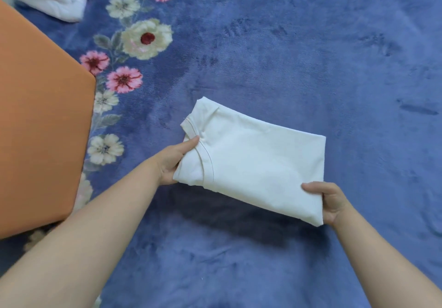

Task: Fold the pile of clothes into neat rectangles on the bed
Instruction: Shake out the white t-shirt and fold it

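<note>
An orange cushion (40,126) lies at the left on the blue flowered blanket (299,44). The left hand (173,161) grips the collar end of the folded white shirt (253,161); thumb on top. The right hand (328,203) pinches its opposite corner. The shirt is held just over the blanket.
</note>
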The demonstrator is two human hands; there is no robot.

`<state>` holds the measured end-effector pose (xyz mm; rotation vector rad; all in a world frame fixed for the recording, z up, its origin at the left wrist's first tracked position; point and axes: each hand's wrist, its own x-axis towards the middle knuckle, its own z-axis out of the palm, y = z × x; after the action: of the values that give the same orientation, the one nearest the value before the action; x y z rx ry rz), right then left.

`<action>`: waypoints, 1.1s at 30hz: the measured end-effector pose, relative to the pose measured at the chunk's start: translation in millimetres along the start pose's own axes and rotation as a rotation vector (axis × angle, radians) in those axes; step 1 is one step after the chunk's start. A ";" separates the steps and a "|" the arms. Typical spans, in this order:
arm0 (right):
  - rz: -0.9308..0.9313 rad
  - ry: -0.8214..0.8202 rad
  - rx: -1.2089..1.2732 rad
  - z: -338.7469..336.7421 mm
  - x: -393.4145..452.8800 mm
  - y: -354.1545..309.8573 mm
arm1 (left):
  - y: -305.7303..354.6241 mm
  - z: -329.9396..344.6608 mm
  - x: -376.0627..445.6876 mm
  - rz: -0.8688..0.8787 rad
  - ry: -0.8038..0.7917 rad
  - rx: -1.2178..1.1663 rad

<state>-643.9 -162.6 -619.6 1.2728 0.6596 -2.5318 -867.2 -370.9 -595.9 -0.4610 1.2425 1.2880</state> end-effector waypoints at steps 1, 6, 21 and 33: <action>-0.022 -0.004 -0.004 1.9 -4.5 1.1 | -4.1 1.8 -7.1 0.003 -0.012 -0.050; -0.150 -0.033 -0.160 47.6 -26.2 -24.6 | 6.1 2.0 -42.3 0.136 -0.082 -0.193; -0.405 -0.066 -0.457 314.3 -62.4 -24.3 | 106.5 -110.3 -228.5 0.566 -0.148 -0.131; -0.276 -0.165 -0.455 493.9 -19.6 128.1 | 117.0 -333.2 -333.3 0.579 0.014 -0.191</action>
<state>-926.7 -516.2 -383.5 0.8546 1.3534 -2.4452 -1047.4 -766.6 -379.8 -0.2475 1.3205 1.9060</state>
